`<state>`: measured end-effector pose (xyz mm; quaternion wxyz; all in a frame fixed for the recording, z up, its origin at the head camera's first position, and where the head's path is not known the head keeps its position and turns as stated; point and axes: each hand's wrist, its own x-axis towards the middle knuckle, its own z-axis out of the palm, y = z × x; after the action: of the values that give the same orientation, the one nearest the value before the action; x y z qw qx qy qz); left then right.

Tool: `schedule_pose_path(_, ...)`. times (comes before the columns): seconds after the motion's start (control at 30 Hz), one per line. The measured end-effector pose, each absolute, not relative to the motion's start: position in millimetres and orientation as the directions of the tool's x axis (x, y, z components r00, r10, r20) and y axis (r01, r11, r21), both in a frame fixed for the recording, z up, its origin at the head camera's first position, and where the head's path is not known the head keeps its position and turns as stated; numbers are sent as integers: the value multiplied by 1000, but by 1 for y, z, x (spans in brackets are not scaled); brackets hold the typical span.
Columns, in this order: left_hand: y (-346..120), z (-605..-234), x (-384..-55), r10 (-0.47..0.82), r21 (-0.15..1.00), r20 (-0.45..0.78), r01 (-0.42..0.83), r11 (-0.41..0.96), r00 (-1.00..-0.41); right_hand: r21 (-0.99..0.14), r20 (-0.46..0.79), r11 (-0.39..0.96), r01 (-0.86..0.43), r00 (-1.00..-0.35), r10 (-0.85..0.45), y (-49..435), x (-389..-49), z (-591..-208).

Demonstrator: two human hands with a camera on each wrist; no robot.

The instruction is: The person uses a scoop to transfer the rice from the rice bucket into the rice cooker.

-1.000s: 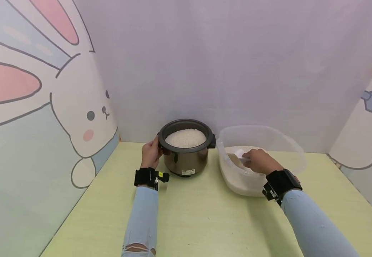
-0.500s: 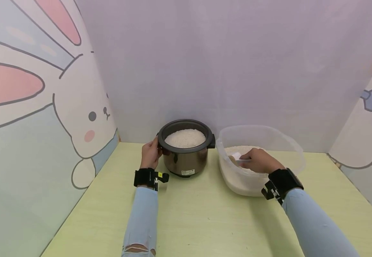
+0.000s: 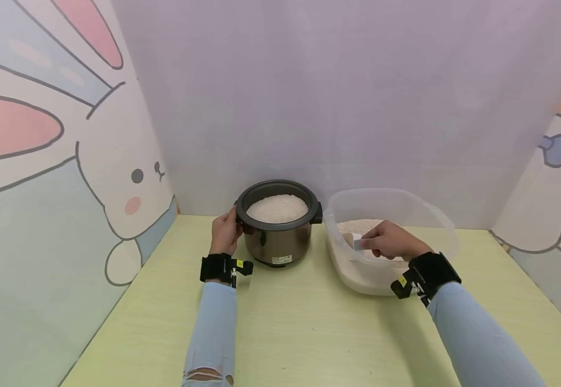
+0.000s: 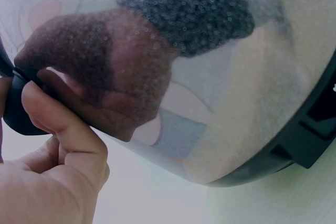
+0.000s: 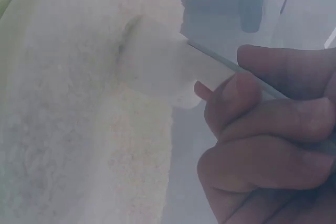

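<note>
A dark brown rice cooker [image 3: 280, 241] stands upright with no lid, white rice [image 3: 278, 208] filling much of its pot. My left hand [image 3: 224, 234] holds its left side handle; in the left wrist view, thumb and fingers pinch that black handle [image 4: 21, 111]. To the right is a clear plastic bin [image 3: 357, 277] with rice [image 3: 360, 226] heaped on its left side. Inside it, my right hand [image 3: 392, 241] grips the handle of a white scoop [image 5: 152, 61]. The scoop's bowl is at the rice in the right wrist view, seen hazily through the bin's wall.
Both containers stand side by side on a pale green table [image 3: 299, 333], close to the light purple back wall [image 3: 328, 97]. A side panel with a cartoon rabbit [image 3: 120, 188] borders the left. Another printed panel [image 3: 546, 215] borders the right.
My right hand has turned the scoop in the bin and drawn slightly right. The left hand keeps its hold on the cooker's handle. The head view has shifted a little.
</note>
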<state>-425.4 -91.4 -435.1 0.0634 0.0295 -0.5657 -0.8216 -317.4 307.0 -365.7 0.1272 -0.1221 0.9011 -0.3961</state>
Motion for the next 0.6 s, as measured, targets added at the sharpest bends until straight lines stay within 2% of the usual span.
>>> schedule_pose_path(0.17, -92, -437, -426, -151, 931, 43, 94, -351, -988, -849, -183, 528, -3, -936, -300, 311, -316, -366)
schedule_pose_path(0.4, -93, -434, -424, -144, 925, 21, 74, -373, -989, -907, -190, 413, 84, -956, -225, 313, -313, -363)
schedule_pose_path(0.6, -93, -418, -411, -98, 923, 24, 60, -380, -995, -965, -191, 215, 148, -962, -197, 315, -311, -360)
